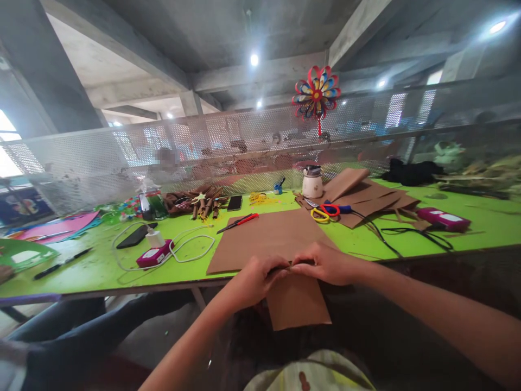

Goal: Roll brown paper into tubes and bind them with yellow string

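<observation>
A brown paper sheet point(297, 301) hangs off the near edge of the green table point(101, 266), below my hands. My left hand point(254, 279) is closed, pinching the sheet's top edge. My right hand point(325, 264) is closed on the same edge, fingertips meeting those of the left. A larger brown sheet point(268, 236) lies flat on the table just behind my hands.
A red-handled cutter point(239, 222), scissors point(325, 210), a white jar point(312, 183), more brown sheets point(366, 198), a black cable point(407, 233), pink boxes point(443, 219), a white charger cable point(179, 250), phones and rolled paper pieces lie around. A paper flower point(316, 93) hangs on the mesh screen. Someone's leg point(61, 336) is at left.
</observation>
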A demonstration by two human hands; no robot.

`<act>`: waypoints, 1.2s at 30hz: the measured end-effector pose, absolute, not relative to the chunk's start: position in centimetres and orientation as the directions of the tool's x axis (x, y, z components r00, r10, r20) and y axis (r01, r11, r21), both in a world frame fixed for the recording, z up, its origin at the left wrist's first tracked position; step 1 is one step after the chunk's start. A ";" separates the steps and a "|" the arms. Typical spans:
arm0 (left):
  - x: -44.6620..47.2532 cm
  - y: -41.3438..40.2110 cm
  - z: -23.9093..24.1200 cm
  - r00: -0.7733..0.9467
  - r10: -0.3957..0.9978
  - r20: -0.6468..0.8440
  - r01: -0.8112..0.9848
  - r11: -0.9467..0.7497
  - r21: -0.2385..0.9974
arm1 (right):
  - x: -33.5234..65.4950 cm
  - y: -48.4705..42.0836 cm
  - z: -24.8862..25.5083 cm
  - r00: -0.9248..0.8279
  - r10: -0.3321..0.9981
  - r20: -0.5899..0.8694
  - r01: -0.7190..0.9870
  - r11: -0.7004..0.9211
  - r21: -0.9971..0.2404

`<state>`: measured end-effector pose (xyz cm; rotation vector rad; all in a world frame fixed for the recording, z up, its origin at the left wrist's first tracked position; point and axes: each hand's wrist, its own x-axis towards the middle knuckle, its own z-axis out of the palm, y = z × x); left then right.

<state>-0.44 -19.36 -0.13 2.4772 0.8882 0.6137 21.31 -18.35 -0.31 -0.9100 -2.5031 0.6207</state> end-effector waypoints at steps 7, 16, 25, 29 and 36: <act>-0.5 -20.3 -1.1 0.689 0.679 0.253 0.507 -0.701 0.501 | 21.2 -19.7 -0.3 -0.731 0.654 0.195 0.553 0.735 -0.392; -1.1 -21.1 -0.4 0.673 0.714 0.192 0.610 -0.683 0.402 | 21.2 -20.2 1.2 -0.784 0.614 0.089 0.549 0.754 -0.362; -0.6 -22.1 1.1 0.713 0.676 0.185 0.621 -0.732 0.279 | 21.0 -21.0 1.9 -0.795 0.603 0.073 0.565 0.778 -0.276; -1.2 -22.7 2.1 0.721 0.672 0.169 0.632 -0.738 0.235 | 21.2 -21.6 2.5 -0.777 0.623 0.093 0.592 0.772 -0.230; -2.5 -23.5 3.3 0.719 0.654 0.235 0.634 -0.756 0.164 | 21.2 -22.3 3.5 -0.780 0.609 0.141 0.570 0.786 -0.239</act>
